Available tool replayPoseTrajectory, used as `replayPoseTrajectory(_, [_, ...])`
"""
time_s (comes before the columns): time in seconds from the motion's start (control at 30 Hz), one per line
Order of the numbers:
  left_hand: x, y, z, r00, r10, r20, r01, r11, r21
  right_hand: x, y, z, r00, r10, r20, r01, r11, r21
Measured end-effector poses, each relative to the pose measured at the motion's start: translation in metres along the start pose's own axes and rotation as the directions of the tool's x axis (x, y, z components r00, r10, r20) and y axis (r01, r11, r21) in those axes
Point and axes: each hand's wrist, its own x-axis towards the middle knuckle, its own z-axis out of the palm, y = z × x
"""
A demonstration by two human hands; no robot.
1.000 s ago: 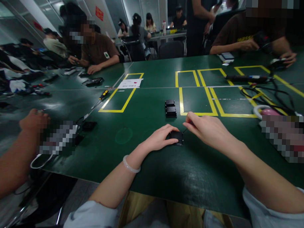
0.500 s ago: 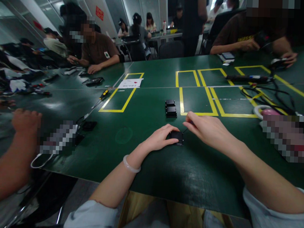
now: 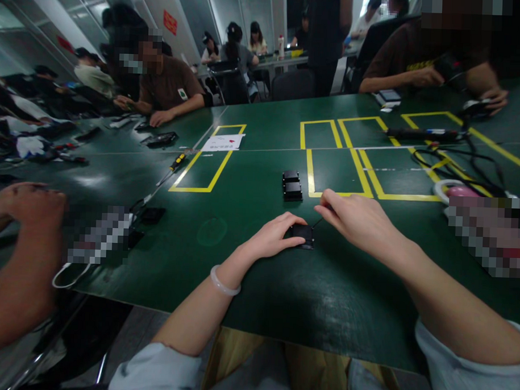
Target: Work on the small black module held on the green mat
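Observation:
A small black block (image 3: pixel 303 235) lies on the green table (image 3: pixel 256 297) in front of me. My left hand (image 3: pixel 278 235) grips its left side, thumb and fingers round it. Just right of and above the block, my right hand (image 3: pixel 348 218) pinches a thin dark tool (image 3: pixel 317 222), whose tip points down-left at the block's upper right corner; whether it touches cannot be made out. Most of the tool is hidden in my fingers. Beyond my hands stands another black piece (image 3: pixel 292 186) with two raised parts.
A yellow-handled screwdriver (image 3: pixel 178 162) and a paper card (image 3: pixel 223 142) lie at the left. Black cables (image 3: pixel 466 162) and a tape roll (image 3: pixel 445 191) are at the right. A person's arm (image 3: pixel 27 255) rests at the near left.
My right hand has shifted very slightly, and my left hand holds its place on the block. At the left, the neighbouring person's hands have moved together.

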Motion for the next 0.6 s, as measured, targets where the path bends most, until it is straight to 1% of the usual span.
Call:
replayPoseTrajectory(0.07, [-0.0001, 0.0000, -0.0003, 1.000, 0.002, -0.001, -0.002, 1.000, 0.005, 0.0001, 0.0006, 0.0015, 1.000, 0.007, 0.005, -0.007, 1.000, 0.003])
replayPoseTrajectory(0.17, [0.0000, 0.0000, -0.0005, 1.000, 0.006, -0.001, -0.006, 1.000, 0.005, -0.0010, 0.0010, 0.0030, 1.000, -0.012, -0.015, 0.014, 0.995, 0.095])
replayPoseTrajectory(0.23, [0.0002, -0.0003, -0.0001, 1.000, 0.006, 0.001, -0.006, 1.000, 0.005, -0.0020, 0.0003, 0.0023, 1.000, -0.012, -0.023, 0.015, 0.992, 0.126])
replayPoseTrajectory(0.37, [0.0004, -0.0012, 0.0010, 1.000, 0.006, -0.006, -0.006, 1.000, 0.007, -0.0025, -0.0017, -0.0012, 1.000, -0.009, -0.007, 0.010, 0.993, 0.121])
replayPoseTrajectory(0.5, [0.0001, -0.0011, 0.0009, 1.000, 0.005, -0.001, -0.005, 1.000, 0.009, -0.0012, -0.0009, 0.0001, 1.000, -0.008, 0.018, 0.007, 0.998, 0.058])
replayPoseTrajectory(0.6, [0.0000, -0.0007, 0.0003, 1.000, 0.002, -0.001, -0.002, 1.000, 0.008, -0.0010, 0.0006, 0.0033, 1.000, -0.012, 0.002, 0.012, 0.996, 0.086])
